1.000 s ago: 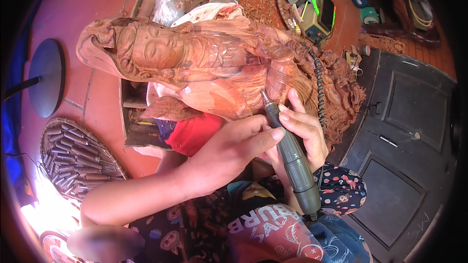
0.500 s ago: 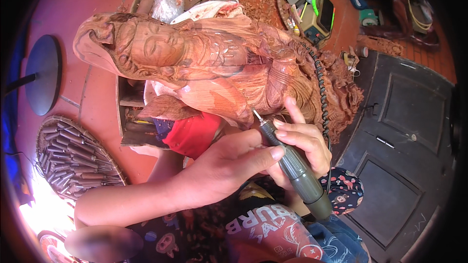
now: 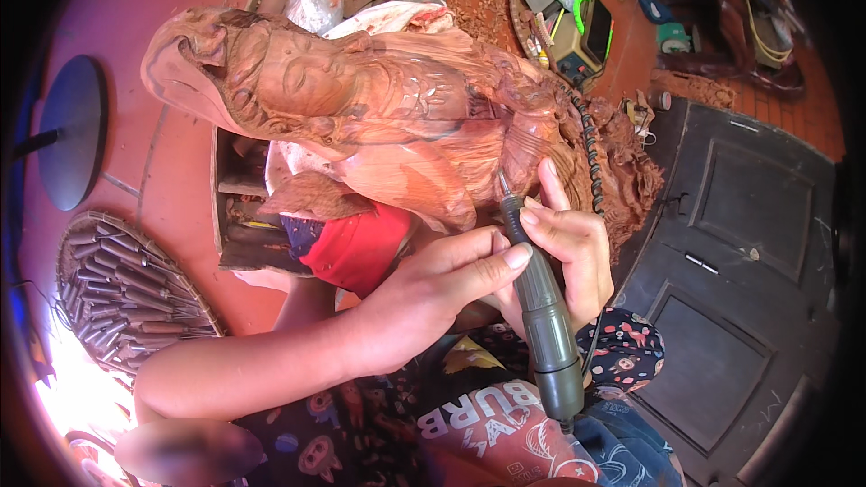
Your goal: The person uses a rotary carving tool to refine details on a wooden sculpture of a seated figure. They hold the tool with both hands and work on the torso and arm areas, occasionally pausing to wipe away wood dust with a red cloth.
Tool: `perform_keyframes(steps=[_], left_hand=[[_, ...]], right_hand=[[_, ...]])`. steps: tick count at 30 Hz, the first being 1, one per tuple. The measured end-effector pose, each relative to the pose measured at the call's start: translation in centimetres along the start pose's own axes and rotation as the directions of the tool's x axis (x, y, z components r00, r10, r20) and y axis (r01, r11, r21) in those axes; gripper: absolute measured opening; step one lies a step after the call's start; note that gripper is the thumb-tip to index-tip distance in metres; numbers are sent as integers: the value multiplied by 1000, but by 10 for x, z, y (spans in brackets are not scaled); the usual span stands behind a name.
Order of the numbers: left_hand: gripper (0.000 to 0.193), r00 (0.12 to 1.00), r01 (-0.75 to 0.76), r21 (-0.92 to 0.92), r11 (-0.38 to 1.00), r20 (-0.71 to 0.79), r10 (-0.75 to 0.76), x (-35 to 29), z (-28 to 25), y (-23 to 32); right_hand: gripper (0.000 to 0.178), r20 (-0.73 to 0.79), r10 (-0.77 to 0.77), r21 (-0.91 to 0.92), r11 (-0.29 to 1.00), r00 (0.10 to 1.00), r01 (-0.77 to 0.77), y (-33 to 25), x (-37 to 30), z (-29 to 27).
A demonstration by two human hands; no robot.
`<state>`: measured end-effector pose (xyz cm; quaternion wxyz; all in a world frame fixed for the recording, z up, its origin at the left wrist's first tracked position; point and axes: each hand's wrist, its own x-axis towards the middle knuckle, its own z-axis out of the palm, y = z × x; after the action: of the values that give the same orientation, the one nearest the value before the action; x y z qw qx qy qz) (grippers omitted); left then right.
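A reddish wooden carved figure (image 3: 406, 117) lies on its back just beyond both hands, its head up to the left and its lower end past the right hand. A dark green rotary handpiece (image 3: 546, 307) slants up between the hands, its thin bit at the robe folds — whether it touches the wood, I cannot tell. The left hand (image 3: 442, 275) grips the handpiece, thumb along its side; the right hand (image 3: 577, 252) closes round it from the other side, one finger stretched toward the carving. Above the left hand's wrist is a red cloth (image 3: 356, 248), and beyond that a wooden box (image 3: 262, 255). Past the right hand's fingertips, a coiled cord (image 3: 591, 149) crosses the figure. Farther out, a basket (image 3: 194, 284) of tools (image 3: 126, 289) sits well left of the left hand, a black panel (image 3: 731, 252) right of the right hand.
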<state>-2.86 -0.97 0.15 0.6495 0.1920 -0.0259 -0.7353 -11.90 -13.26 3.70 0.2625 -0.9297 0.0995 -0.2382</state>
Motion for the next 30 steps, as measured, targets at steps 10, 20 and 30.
perform_keyframes(steps=[10,20,30], left_hand=[[35,996,33,-22,999,-79,-35,0,1,7],[36,991,113,14,994,-81,-111,-3,5,5],[36,991,94,39,995,-100,-90,0,2,9]], right_hand=[[33,11,6,-52,999,1000,-6,-4,2,4],[30,-14,-17,-37,999,1000,16,-1,-5,4],[32,-48,-32,-54,998,998,30,3,-4,8]])
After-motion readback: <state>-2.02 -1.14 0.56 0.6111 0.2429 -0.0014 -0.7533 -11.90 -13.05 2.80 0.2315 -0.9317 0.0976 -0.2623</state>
